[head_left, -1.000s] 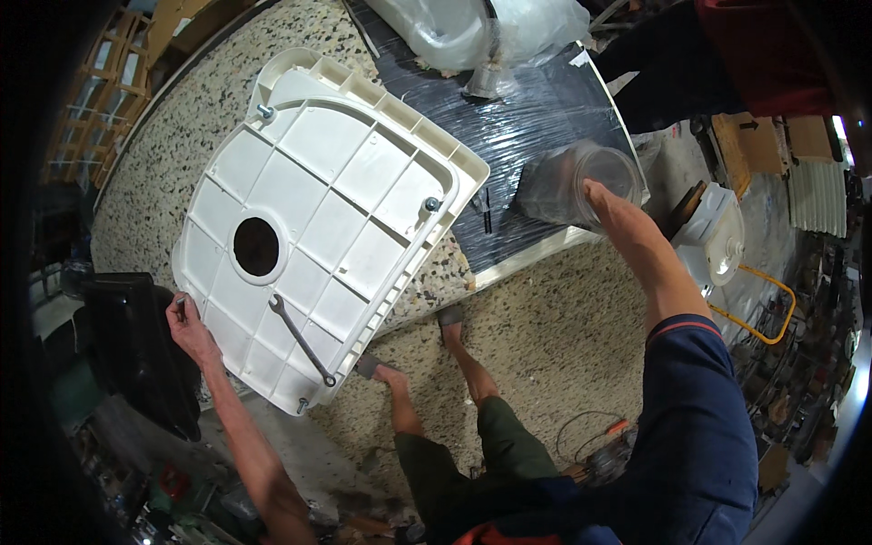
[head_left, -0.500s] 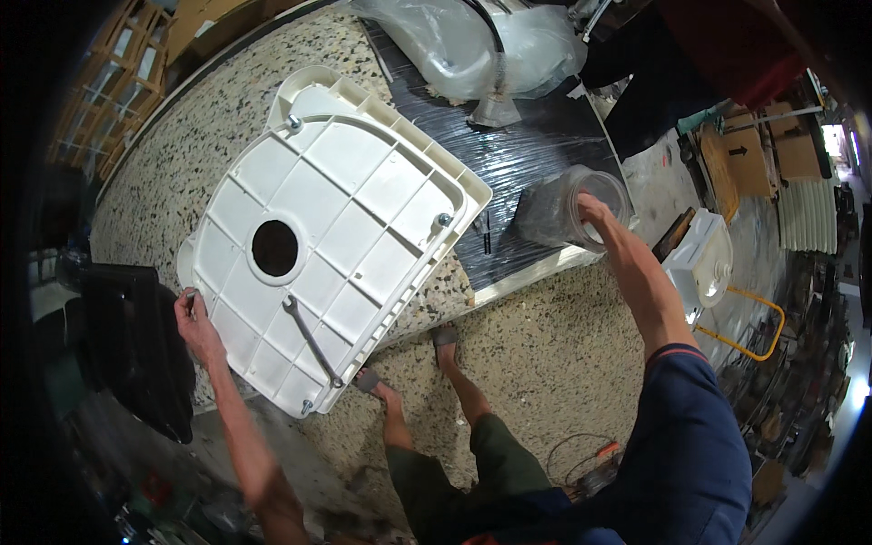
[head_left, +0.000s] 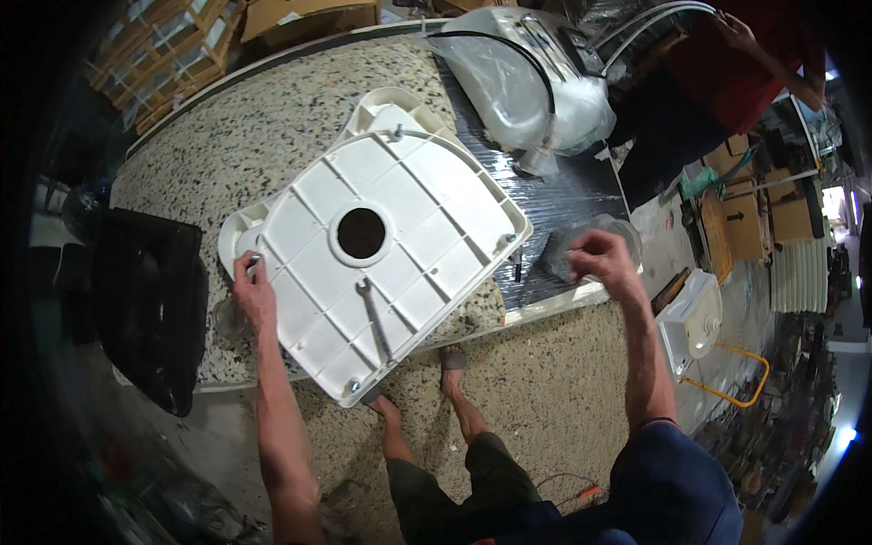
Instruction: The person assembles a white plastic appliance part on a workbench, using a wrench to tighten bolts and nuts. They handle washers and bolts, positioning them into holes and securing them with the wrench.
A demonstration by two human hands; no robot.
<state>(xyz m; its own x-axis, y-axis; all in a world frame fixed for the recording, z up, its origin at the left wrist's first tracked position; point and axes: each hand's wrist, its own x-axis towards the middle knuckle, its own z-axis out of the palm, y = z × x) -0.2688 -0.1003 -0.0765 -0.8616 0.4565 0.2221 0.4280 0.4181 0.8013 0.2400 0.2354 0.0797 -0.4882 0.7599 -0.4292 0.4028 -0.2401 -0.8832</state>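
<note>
Tabletop carries the white panel; near it, the clear jar, your right hand now out of it, curled, contents unclear: reach done. Your left hand pinches a bolt at the panel's left corner.

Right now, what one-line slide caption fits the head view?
Wrench on a white ribbed panel, left hand at its edge, right hand by a clear container.

Shows one dark arrow on the side of a brown cardboard box, over at the right of the view, pointing toward the right edge. Can read no words or numbers on anything, near or far.
</note>
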